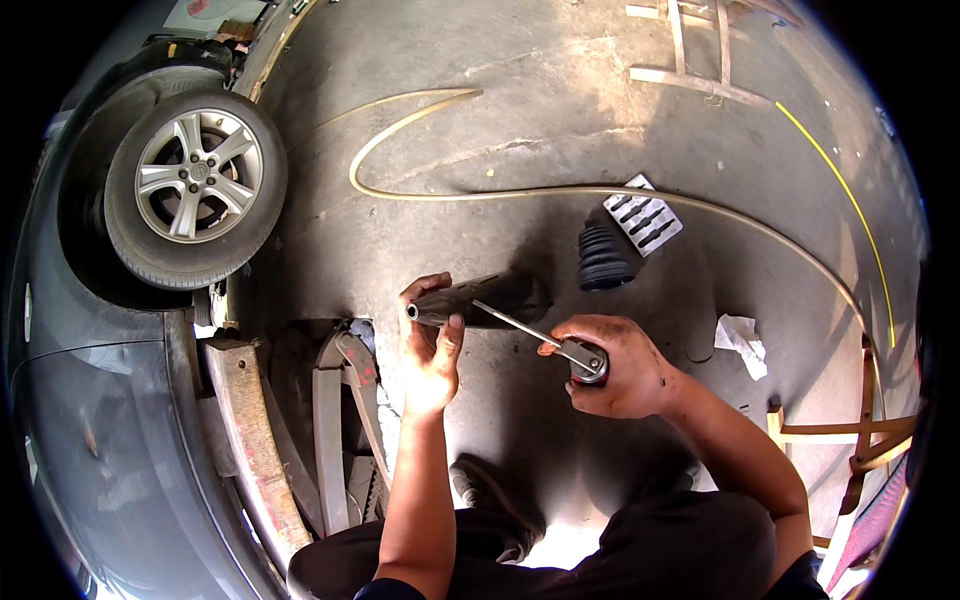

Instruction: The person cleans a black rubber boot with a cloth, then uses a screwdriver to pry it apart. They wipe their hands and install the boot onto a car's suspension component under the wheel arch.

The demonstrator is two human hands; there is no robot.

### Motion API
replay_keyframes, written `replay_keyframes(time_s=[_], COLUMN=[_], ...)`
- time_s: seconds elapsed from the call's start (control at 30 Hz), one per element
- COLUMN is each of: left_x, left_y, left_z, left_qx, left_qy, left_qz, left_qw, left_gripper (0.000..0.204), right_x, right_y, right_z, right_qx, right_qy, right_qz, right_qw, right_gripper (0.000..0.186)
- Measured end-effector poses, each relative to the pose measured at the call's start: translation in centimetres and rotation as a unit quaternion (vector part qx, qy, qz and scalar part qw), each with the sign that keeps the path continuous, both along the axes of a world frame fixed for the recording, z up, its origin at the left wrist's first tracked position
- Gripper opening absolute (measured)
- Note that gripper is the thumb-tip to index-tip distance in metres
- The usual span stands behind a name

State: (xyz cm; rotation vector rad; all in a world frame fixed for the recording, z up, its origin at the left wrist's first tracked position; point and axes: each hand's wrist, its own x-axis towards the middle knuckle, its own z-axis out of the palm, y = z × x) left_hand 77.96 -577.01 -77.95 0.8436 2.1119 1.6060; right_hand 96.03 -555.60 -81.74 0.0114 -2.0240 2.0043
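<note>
In my left hand [430, 335] is a dark tapered part [455, 304] with a small round opening at its left end. My fingers and thumb are closed around that narrow end; the wide end at right is in shadow. Closed in a fist, my right hand [625, 368] grips a hand tool with a long thin metal spout or rod [520, 326] and a round, red-edged body. The rod's tip meets the side of the dark part, touching or just in front of it. Beyond my right hand, a black ribbed rubber boot [603, 258] rests on the floor.
A white tray with dark slots [643, 215] sits by the boot. Crumpled white paper [740, 346] lies at right. A hose [560, 191] curves across the floor. Left are a car [110, 400], its wheel [200, 172] and lift arms [330, 430]. A wooden stool [840, 430] stands right.
</note>
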Motion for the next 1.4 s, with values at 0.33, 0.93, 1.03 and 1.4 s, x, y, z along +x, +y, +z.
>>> replay_keyframes(time_s=[0.33,0.93,1.03,1.4], left_x=[1.1,2.9,4.3,6.1], left_y=[0.4,2.4,3.1,4.7], left_z=[-0.9,-16.3,-18.9,-16.7], left_qx=[-0.006,0.074,0.059,-0.201], left_qy=[0.06,-0.083,-0.066,0.23], left_qz=[0.1,0.189,0.219,0.314], left_qw=[0.993,0.976,0.972,0.899], left_gripper=[0.053,0.053,0.058,0.106], right_x=[1.8,3.9,4.9,5.8], right_y=[-0.9,-0.4,0.1,1.0], right_z=[-3.4,-6.8,-6.9,-7.4], right_qx=[0.122,0.102,0.109,0.051], right_qy=[-0.075,-0.112,-0.109,-0.167], right_qz=[0.0,-0.079,-0.09,-0.096], right_qw=[0.99,0.985,0.984,0.98], right_gripper=[0.038,0.045,0.047,0.05])
